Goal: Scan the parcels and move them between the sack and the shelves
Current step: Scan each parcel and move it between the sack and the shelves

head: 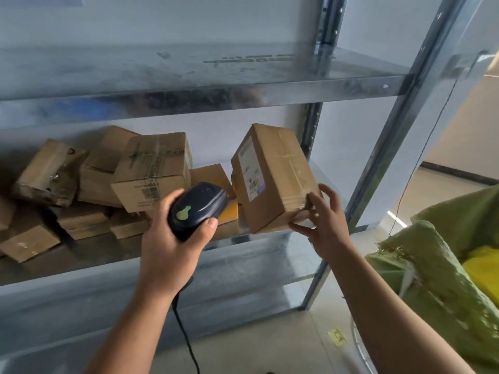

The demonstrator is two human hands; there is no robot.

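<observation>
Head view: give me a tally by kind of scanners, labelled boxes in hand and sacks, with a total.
Scanner: 1, gripped in the left hand
Labelled box: 1, held at its corner by the right hand
Green sack: 1
Total: 3

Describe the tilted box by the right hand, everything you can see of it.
The tilted parcel is a brown cardboard box sealed with clear tape. A white label with barcodes, too blurred to read, covers its left face. It leans at the right end of the shelf, lower edge near the shelf front. The right hand pinches its lower right corner.
</observation>
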